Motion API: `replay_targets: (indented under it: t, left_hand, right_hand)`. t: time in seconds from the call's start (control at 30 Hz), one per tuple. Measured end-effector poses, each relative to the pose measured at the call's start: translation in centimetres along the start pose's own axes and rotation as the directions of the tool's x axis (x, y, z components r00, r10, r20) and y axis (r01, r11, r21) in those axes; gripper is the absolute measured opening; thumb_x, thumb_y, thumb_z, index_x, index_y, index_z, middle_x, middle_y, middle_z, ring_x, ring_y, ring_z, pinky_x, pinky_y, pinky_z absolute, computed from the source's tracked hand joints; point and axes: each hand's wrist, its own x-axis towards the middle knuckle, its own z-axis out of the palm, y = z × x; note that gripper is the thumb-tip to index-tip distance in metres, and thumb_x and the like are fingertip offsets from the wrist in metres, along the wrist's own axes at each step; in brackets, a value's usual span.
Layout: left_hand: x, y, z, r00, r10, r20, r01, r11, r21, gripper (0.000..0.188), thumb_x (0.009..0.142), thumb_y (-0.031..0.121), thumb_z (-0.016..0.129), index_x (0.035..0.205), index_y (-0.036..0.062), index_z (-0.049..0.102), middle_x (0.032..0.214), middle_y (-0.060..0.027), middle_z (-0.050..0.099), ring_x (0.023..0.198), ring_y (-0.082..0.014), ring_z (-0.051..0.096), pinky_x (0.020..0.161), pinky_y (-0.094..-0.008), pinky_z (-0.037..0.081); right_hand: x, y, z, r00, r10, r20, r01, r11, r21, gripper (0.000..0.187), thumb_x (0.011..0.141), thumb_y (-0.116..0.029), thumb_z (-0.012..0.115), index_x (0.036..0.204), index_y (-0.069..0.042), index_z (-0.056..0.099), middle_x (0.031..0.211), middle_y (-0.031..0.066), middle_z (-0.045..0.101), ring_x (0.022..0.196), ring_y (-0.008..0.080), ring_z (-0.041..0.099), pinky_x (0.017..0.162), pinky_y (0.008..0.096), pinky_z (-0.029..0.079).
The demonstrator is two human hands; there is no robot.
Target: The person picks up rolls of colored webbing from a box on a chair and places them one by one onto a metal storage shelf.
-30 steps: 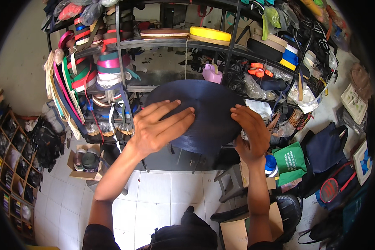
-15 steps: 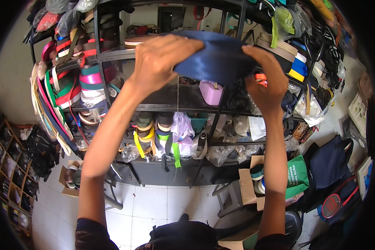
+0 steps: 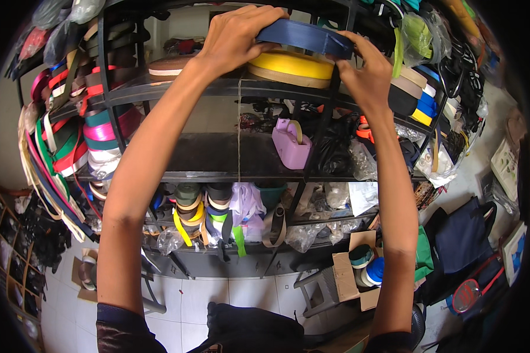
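A navy blue roll of webbing (image 3: 303,36) lies flat between my raised hands at the upper shelf. My left hand (image 3: 232,40) is closed on its left side, fingers over the top and thumb below. On the right side my right hand (image 3: 366,70) grips it with the thumb underneath. Directly below it sits a yellow webbing roll (image 3: 294,63), on a tan roll (image 3: 285,77); whether the blue roll touches the yellow one I cannot tell. A brown and white roll (image 3: 169,66) rests on the same shelf, left of them.
A purple tape dispenser (image 3: 291,144) stands on the shelf below. Stacked ribbon rolls (image 3: 103,135) fill the left bays, with straps hanging outward. Black shelf uprights (image 3: 109,65) divide the rack. Down on the floor are a grey stool (image 3: 321,294) and a cardboard box (image 3: 343,270) holding rolls.
Both hands have carried the blue roll upward and away to the shelf, levelling it from a tilt. The yellow and tan rolls beneath have come into view.
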Motion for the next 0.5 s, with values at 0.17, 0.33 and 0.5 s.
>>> replay_targets:
  t: [0.17, 0.33, 0.5]
  left_hand:
    - [0.0, -2.7, 4.3, 1.0, -0.028, -0.006, 0.028, 0.999, 0.028, 0.054, 0.064, 0.014, 0.08, 0.113, 0.0119, 0.059, 0.112, -0.0051, 0.065, 0.102, -0.028, 0.062, 0.08, -0.0364, 0.052]
    - [1.4, -5.7, 8.3, 0.997, 0.07, 0.02, -0.072, 0.988, 0.135, 0.053, 0.073, 0.016, 0.073, 0.123, 0.0171, 0.055, 0.112, -0.0007, 0.064, 0.097, -0.0256, 0.064, 0.078, -0.0397, 0.053]
    - [2.2, -5.1, 10.7, 0.996, 0.04, 0.082, -0.052, 0.988, 0.149, 0.038, 0.07, 0.009, 0.066, 0.107, 0.0105, 0.059, 0.093, -0.0087, 0.068, 0.088, -0.0301, 0.067, 0.064, -0.0403, 0.051]
  right_hand:
    - [-0.2, 2.1, 2.6, 0.992, 0.101, 0.079, -0.087, 0.983, -0.164, 0.04, 0.067, -0.005, 0.074, 0.105, -0.007, 0.065, 0.093, 0.0122, 0.069, 0.086, 0.0313, 0.067, 0.074, 0.0389, 0.053]
    - [1.7, 3.0, 4.0, 0.935, 0.163, 0.316, -0.067, 0.954, -0.291, 0.04, 0.071, 0.001, 0.068, 0.11, -0.005, 0.062, 0.107, 0.0157, 0.065, 0.099, 0.0353, 0.062, 0.084, 0.0412, 0.051]
    - [0.8, 3.8, 1.2, 0.947, 0.207, 0.245, -0.14, 0.954, -0.265, 0.035, 0.077, 0.001, 0.064, 0.112, -0.005, 0.064, 0.104, 0.0133, 0.068, 0.1, 0.0277, 0.065, 0.09, 0.0359, 0.049]
